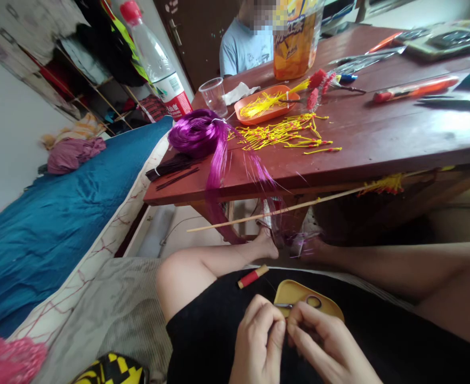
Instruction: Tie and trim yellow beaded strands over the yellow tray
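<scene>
My left hand (262, 336) and my right hand (321, 338) meet over my lap, both with fingers pinched together. Whatever lies between the fingertips is too small or hidden to make out. Just beyond them, a yellow tray (333, 305) rests on the black cloth over my lap, holding a pair of small scissors (313, 302) partly covered by my right hand. A spool of red thread (252, 277) lies to the left of the tray. A thin wooden stick (259, 214) with yellow-and-red strands (387, 184) at its far end slants along the table's front edge.
On the red-brown table (363, 133) lie a purple fibre bundle (195, 133), yellow knotted cords (275, 133) and an orange tray (259, 116). A bottle (155, 58), a plastic cup (214, 96) and a large drink jug (297, 42) stand behind. Across sits a person (245, 48). A bed (67, 202) is at left.
</scene>
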A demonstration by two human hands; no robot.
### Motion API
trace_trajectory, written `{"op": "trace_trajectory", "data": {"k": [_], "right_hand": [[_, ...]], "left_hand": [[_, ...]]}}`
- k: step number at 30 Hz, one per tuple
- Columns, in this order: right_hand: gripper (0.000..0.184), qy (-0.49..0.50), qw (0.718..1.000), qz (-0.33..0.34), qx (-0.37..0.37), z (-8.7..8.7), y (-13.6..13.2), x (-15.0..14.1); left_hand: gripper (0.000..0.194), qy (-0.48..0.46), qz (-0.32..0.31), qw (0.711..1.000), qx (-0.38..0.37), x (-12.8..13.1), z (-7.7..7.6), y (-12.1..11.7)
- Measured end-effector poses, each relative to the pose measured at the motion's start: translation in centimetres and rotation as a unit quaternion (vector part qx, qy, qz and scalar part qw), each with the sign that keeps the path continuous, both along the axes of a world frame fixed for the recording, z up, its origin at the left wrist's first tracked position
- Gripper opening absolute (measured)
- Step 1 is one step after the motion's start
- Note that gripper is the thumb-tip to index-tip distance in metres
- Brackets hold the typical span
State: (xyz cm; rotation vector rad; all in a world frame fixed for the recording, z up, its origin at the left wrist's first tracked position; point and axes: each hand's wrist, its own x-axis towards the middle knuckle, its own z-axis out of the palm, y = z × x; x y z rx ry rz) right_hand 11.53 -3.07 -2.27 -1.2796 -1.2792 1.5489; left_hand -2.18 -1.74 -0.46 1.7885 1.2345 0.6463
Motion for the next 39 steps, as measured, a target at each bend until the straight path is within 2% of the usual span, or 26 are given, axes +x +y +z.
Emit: {"op": "trace_trajectory", "data": {"k": [4,9,12,16,20,23,26,33,39], "right_hand": [[0.024,-0.018,1.000,0.008,0.015,0.0,0.0,0.0],[0.018,-0.141,0.984,0.024,0.105,0.1,-0.2,0.9],[0.010,-0.186,0.966,-0.008,0.180,0.1,-0.4,1.1],[0.016,-0.239,0.932,-0.049,0.267,-0.1,-0.4,0.8],[0.008,-0.279,0.898,-0.027,0.338,-0.4,0.1,1.1],[0.013,-0.289,0.876,-0.024,0.386,-0.4,0.5,1.7],[0.012,-0.286,0.872,-0.049,0.394,-0.1,0.6,1.6],[0.012,-0.313,0.857,-0.044,0.408,-0.4,0.6,2.0],[0.013,-0.282,0.874,-0.024,0.395,-0.4,0.8,1.5]], "left_hand": [[0.022,0.008,-0.002,1.000,0.010,0.0,-0.1,0.0],[0.022,0.006,0.057,0.998,0.016,0.3,-0.4,-0.2],[0.023,0.001,0.076,0.997,0.011,0.4,-0.6,-0.4],[0.022,0.024,0.052,0.998,-0.004,0.3,-0.4,-0.3],[0.023,0.021,0.049,0.999,-0.007,0.1,-0.3,-0.2],[0.025,0.012,0.080,0.997,0.005,0.2,-0.4,-0.3],[0.026,0.010,0.097,0.995,0.018,0.4,-0.7,-0.4],[0.028,0.064,0.102,0.992,0.036,0.0,-0.8,-0.3],[0.029,0.080,0.100,0.991,0.041,0.2,-0.7,-0.2]]}}
